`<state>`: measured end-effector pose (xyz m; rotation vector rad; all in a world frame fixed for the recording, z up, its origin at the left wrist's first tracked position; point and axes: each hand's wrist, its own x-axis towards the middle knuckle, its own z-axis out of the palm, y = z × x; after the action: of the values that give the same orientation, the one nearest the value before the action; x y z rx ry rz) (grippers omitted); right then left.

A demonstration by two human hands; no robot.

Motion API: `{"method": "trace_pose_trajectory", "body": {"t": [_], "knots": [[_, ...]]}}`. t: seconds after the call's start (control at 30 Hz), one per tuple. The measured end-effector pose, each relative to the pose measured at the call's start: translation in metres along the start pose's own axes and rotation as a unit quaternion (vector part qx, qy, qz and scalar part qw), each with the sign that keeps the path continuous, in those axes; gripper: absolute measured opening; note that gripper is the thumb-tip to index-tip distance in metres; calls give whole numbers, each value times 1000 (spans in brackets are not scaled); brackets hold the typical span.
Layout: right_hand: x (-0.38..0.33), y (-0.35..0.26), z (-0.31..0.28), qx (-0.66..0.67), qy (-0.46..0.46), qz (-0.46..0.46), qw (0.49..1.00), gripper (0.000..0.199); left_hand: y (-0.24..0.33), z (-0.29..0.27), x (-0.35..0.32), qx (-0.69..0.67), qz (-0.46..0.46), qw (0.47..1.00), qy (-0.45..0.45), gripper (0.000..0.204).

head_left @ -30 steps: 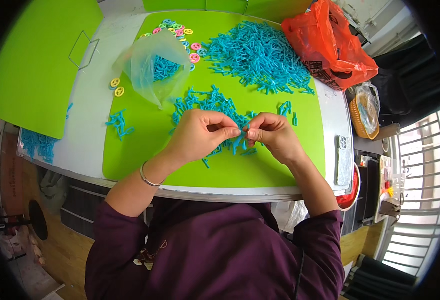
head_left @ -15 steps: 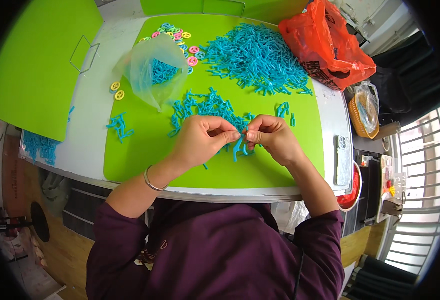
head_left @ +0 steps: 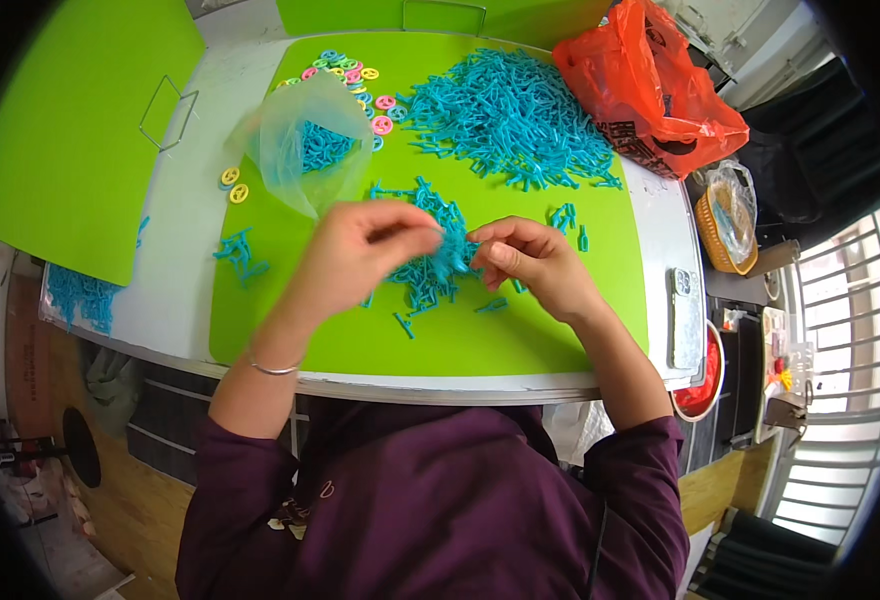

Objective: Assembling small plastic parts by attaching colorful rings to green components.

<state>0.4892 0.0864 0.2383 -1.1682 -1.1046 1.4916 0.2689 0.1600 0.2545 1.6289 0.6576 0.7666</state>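
My left hand [head_left: 355,258] is closed in a pinch, with a blurred blue plastic piece [head_left: 448,254] at its fingertips. To the right, my right hand [head_left: 538,262] has its thumb and fingers loosely bent and apart, and I make out nothing between them. Both hands hover over a small pile of blue plastic pieces [head_left: 426,205] on the green mat [head_left: 550,345]. A single blue piece [head_left: 404,325] lies nearer the front edge, and another [head_left: 492,305] is below my right hand's fingertips.
A large heap of blue pieces [head_left: 520,115] lies at the back. Beside it slumps a red plastic bag [head_left: 650,100]. A clear bag [head_left: 305,185] of blue pieces stands at the left, near colourful small rings [head_left: 384,125]. A phone [head_left: 684,315] rests at the right edge.
My hands were together at the fingertips and have parted. My left hand has moved left and slightly away from me, carrying a blue piece; the right fingers have loosened.
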Motion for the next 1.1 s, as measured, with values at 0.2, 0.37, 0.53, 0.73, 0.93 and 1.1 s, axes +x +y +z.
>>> {"method": "trace_pose_trajectory", "body": {"t": [0.2,0.37,0.53,0.73,0.93,1.1], "knots": [[-16,-8,-20,-512,-120,-112,843,23,-3,-83,-41,195,21,967,162,14],[-19,-6,-18,-544,-126,-114,822,23,-48,-141,-84,276,-64,932,226,16],[-17,-10,-21,-540,-127,-120,824,21,-41,-111,-73,480,15,814,326,17],[-16,-19,-29,-378,46,-57,923,13,-13,-21,-29,384,135,910,75,17],[-9,-16,-45,-280,152,-132,939,18,-24,27,17,392,183,900,-49,14],[-9,-20,-50,-243,186,-134,942,20,-44,50,57,400,197,895,-10,18]]}}
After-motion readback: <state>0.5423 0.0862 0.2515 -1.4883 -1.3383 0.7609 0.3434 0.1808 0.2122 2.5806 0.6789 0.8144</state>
